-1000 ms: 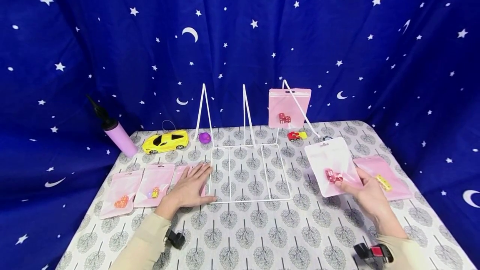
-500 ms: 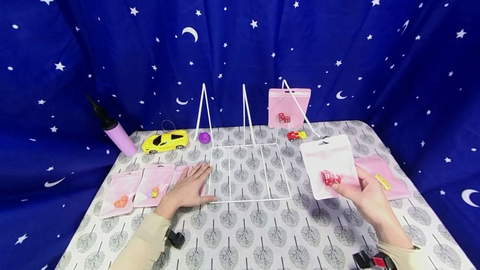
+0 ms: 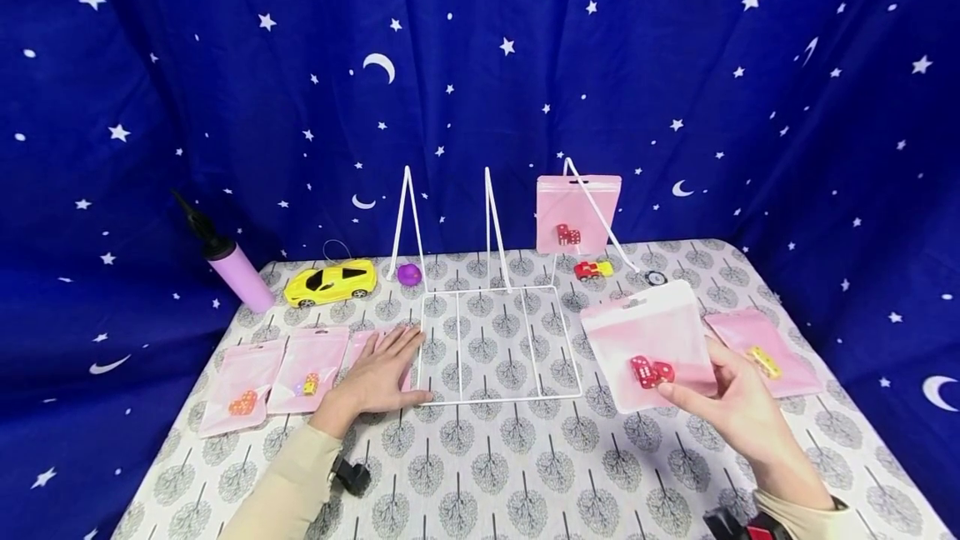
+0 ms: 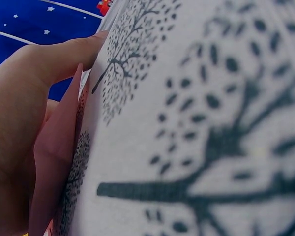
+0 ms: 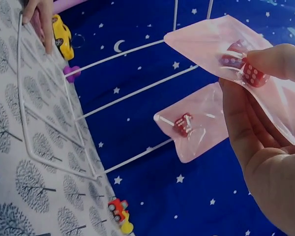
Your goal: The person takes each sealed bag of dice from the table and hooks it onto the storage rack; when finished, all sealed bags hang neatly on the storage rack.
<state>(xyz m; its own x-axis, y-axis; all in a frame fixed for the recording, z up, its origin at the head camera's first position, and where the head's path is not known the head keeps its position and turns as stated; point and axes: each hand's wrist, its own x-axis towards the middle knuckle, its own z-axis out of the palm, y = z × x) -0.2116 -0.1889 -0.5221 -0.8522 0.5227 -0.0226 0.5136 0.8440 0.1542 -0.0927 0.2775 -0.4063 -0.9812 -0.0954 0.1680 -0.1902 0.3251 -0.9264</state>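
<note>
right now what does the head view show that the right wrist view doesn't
Only the head view shows the pink pump bottle, the three pouches by the left hand, and the yellow-dice pouch. Only the right wrist view shows the right hand's fingers pinching the held pouch right at its red dice. Both show the white wire rack, the hung pouch and the yellow toy car.

Staged tabletop set — starry backdrop (image 3: 675,65), toys.

right hand (image 5: 265,147), pinched pouch (image 5: 226,46) (red dice)
</note>
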